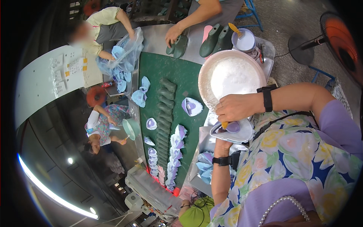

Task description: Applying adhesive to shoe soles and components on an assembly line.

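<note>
My left hand (222,144) is closed under a white and lilac shoe upper (242,133), holding its opening upward over the bench edge. Above it, my right hand (235,107) is closed around a yellow brush (225,124). Only a short yellow part of the brush shows, and it reaches down into the upper. A big pink basin (204,77) holding white material (235,75) stands just beyond my right hand. Another white and lilac upper (192,107) lies on the green belt left of the basin.
Dark green shoe lasts (165,109) and several uppers (176,151) form rows along the green belt (151,68). A white tub (245,41) with a yellow-handled tool stands behind the basin. Across the belt, a co-worker's hand (174,34) touches lasts. A fan (340,41) stands at right.
</note>
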`<state>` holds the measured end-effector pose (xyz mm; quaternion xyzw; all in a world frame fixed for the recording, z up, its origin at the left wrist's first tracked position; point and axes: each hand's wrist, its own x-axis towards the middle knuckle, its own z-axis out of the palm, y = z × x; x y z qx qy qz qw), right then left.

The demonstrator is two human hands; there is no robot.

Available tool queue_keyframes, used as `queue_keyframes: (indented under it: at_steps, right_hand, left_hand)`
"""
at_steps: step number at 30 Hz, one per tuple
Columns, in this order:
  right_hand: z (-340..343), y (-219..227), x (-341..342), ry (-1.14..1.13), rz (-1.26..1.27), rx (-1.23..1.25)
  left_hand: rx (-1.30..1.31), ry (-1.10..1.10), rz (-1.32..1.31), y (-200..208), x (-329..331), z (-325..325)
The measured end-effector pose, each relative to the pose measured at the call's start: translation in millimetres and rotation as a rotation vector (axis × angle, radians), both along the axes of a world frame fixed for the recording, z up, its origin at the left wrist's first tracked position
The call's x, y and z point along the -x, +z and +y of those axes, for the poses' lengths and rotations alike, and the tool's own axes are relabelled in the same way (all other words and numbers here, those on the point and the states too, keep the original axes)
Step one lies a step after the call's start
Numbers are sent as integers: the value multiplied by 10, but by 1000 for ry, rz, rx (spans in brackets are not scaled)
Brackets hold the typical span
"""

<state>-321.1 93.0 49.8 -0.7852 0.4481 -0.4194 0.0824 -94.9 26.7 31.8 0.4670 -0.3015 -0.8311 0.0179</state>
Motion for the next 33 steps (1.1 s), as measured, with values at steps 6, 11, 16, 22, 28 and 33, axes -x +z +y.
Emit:
queue_keyframes:
  at_steps: [6, 11, 16, 22, 28, 33]
  right_hand:
    - [-101, -120, 65, 32, -128, -148]
    - [53, -132, 294, -63, -382, -274]
    - [6, 100, 170, 73, -599, -35]
    - [-138, 10, 249, 128, -376, -49]
    - [-94, 11, 399, 98, -400, -364]
    - [-119, -37, 460, -49, -459, -625]
  left_hand:
    - [-824, -24, 445, -330, -66, -154]
    - [-210, 621, -459, 427, 787, 256]
    - [-833, 356, 209, -117, 163, 59]
    - [-944, 331, 312, -182, 168, 23]
    - [-719, 370, 227, -174, 86, -78]
    - [-581, 298, 358, -222, 79, -92]
